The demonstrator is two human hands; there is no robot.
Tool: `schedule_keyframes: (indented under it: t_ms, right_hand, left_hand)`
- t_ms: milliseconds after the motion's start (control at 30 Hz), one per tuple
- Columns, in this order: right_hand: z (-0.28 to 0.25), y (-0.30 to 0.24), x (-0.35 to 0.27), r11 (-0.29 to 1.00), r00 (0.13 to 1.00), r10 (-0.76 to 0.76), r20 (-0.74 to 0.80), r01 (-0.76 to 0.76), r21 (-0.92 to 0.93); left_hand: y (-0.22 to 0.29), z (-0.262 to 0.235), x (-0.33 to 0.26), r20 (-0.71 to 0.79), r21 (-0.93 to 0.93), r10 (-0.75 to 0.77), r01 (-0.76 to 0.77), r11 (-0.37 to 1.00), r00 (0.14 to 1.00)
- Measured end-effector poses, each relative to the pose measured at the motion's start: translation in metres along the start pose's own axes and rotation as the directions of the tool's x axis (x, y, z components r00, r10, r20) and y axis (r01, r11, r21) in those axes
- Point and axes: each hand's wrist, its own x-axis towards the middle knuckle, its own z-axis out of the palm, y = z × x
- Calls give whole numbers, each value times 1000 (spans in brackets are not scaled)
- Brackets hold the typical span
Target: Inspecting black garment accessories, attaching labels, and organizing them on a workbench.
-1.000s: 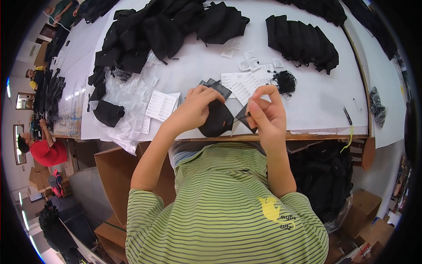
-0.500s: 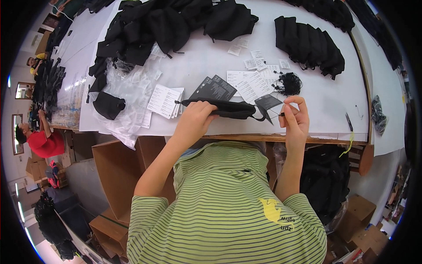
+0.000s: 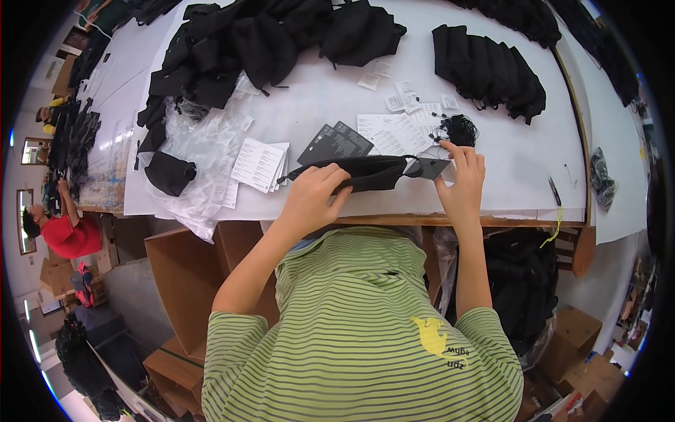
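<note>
My left hand (image 3: pixel 313 197) is closed around the left part of a black zip pouch (image 3: pixel 374 172), held just above the table's near edge. A dark hang tag (image 3: pixel 429 169) is at the pouch's right end, beside its small loop. My right hand (image 3: pixel 462 184) grips this tag by its right side, thumb below and fingertips above. Just beyond my right fingers lies a tangle of black tag strings (image 3: pixel 461 129). Dark printed cards (image 3: pixel 336 143) and white printed slips (image 3: pixel 259 163) rest behind and left of the pouch.
Black pouches are heaped at the far left (image 3: pixel 264 46), with a row of others (image 3: pixel 489 74) at the far right. Clear plastic bags (image 3: pixel 200 151) lie left. Thread snips (image 3: pixel 555 190) lie near the right table edge. A cardboard box (image 3: pixel 183 281) stands below.
My right hand has shifted slightly left from pinching the tag's string to gripping the tag itself. The tag has turned flatter toward view. My left hand keeps its hold on the pouch.
</note>
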Motion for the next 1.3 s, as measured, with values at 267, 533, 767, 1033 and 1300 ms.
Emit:
schedule_keyframes:
  t_ms: [267,533,767,1033,1300]
  right_hand:
    - [24,36,-16,703,994,68,84,-108,703]
    - [7,66,-28,-18,925,-42,377,-378,926]
    - [-46,60,-25,510,814,180,552,-557,656]
    - [-44,99,-26,483,918,326,227,-368,795]
    - [55,35,5,-883,737,249,628,-93,459]
  left_hand:
    - [-3,-7,5,99,-105,-122,132,986,988]
    - [-8,-4,10,114,-105,-106,118,987,988]
    - [-4,-3,13,129,-95,-127,140,986,983]
    - [0,-4,14,125,-87,-88,100,991,988]
    - [5,0,11,135,-85,-88,100,991,987]
